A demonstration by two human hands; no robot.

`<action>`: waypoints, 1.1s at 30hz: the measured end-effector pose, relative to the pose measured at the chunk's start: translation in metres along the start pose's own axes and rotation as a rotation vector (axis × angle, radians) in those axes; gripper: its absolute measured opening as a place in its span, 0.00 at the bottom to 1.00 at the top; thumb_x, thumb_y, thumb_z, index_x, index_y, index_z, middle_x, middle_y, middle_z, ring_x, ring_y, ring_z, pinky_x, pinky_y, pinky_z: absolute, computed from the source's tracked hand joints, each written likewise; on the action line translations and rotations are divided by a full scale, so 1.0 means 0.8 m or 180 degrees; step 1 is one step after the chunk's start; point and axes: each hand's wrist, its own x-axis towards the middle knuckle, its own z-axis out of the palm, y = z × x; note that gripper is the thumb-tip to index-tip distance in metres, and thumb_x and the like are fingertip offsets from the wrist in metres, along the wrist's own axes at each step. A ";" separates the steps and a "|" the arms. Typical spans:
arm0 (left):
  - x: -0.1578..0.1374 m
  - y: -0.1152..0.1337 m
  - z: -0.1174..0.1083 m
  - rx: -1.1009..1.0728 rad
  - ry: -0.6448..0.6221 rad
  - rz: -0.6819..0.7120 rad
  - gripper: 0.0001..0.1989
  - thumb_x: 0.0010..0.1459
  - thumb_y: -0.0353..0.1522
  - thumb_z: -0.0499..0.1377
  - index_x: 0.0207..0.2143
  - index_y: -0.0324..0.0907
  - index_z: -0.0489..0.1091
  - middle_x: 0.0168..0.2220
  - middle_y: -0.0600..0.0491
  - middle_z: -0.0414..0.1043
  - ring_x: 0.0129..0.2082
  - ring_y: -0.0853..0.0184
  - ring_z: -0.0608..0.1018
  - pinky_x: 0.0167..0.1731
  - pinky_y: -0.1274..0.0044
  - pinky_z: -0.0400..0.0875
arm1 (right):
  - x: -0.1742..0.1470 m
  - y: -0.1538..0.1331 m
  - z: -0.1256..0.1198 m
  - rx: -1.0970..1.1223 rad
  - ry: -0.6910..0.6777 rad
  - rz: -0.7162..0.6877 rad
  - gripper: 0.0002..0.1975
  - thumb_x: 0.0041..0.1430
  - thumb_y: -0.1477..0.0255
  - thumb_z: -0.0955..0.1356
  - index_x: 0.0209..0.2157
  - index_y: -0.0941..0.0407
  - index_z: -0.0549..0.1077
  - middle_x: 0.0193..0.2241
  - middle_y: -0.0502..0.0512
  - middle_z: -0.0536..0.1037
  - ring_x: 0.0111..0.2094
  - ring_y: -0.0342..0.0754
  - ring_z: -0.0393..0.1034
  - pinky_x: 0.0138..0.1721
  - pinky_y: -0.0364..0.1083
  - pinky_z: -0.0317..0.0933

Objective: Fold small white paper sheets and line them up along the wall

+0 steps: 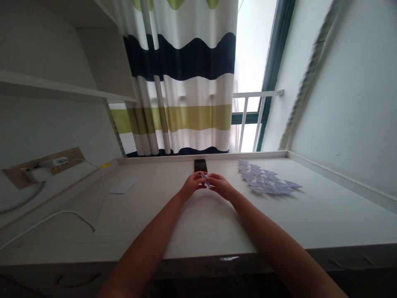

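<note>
Between my two hands, above the middle of the desk, is a small piece of folded white paper (204, 179). My left hand (192, 184) grips its left side with the fingers closed. My right hand (219, 185) pinches it from the right. Just behind my hands a dark phone (200, 165) lies flat on the desk. To the right sits a group of several pointed folded paper pieces (263, 178), laid close together in rows. On the left lies a small stack or sheet of flat white paper (124, 185).
The pale desk (211, 231) has a raised rim at the back and sides. A white cable (99, 203) runs over its left part from chargers in a wall socket (56, 163). A striped curtain (192, 91) and a window with a white rail (254, 94) are behind.
</note>
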 end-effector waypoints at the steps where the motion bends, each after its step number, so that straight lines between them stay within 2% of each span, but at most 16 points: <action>1: 0.000 0.000 -0.001 0.0027 0.0007 -0.0007 0.14 0.46 0.31 0.58 0.38 0.39 0.66 0.32 0.50 0.69 0.31 0.69 0.72 0.34 0.73 0.68 | 0.000 0.000 -0.001 -0.0044 0.0009 0.0028 0.12 0.38 0.65 0.72 0.23 0.57 0.68 0.23 0.47 0.69 0.26 0.39 0.62 0.30 0.42 0.53; 5: 0.000 0.001 -0.002 0.0062 0.0016 -0.0112 0.15 0.45 0.31 0.58 0.39 0.39 0.66 0.32 0.51 0.69 0.31 0.68 0.73 0.35 0.72 0.68 | -0.001 -0.001 -0.002 -0.0069 0.0036 0.0137 0.12 0.38 0.66 0.72 0.23 0.57 0.69 0.24 0.48 0.70 0.27 0.40 0.63 0.30 0.42 0.55; 11: 0.000 0.002 -0.001 -0.0227 -0.0065 -0.0236 0.16 0.45 0.30 0.57 0.39 0.40 0.66 0.32 0.51 0.69 0.31 0.69 0.72 0.35 0.72 0.68 | -0.001 -0.002 0.000 0.0345 -0.0165 0.0299 0.11 0.40 0.69 0.72 0.27 0.58 0.71 0.24 0.50 0.70 0.25 0.39 0.63 0.26 0.40 0.55; 25: 0.004 -0.001 0.001 -0.0369 -0.0103 -0.0166 0.15 0.44 0.27 0.53 0.38 0.38 0.65 0.29 0.52 0.69 0.28 0.71 0.72 0.33 0.73 0.68 | -0.001 -0.001 0.002 0.0641 -0.0291 0.0198 0.09 0.42 0.71 0.71 0.26 0.59 0.70 0.23 0.49 0.69 0.24 0.39 0.62 0.26 0.41 0.55; 33: 0.005 -0.001 0.002 -0.0291 -0.0052 -0.0193 0.14 0.43 0.28 0.54 0.37 0.38 0.66 0.27 0.53 0.68 0.26 0.71 0.71 0.31 0.75 0.68 | -0.002 -0.002 0.004 0.0632 -0.0221 0.0246 0.10 0.39 0.72 0.72 0.27 0.58 0.70 0.24 0.49 0.70 0.26 0.39 0.64 0.28 0.41 0.57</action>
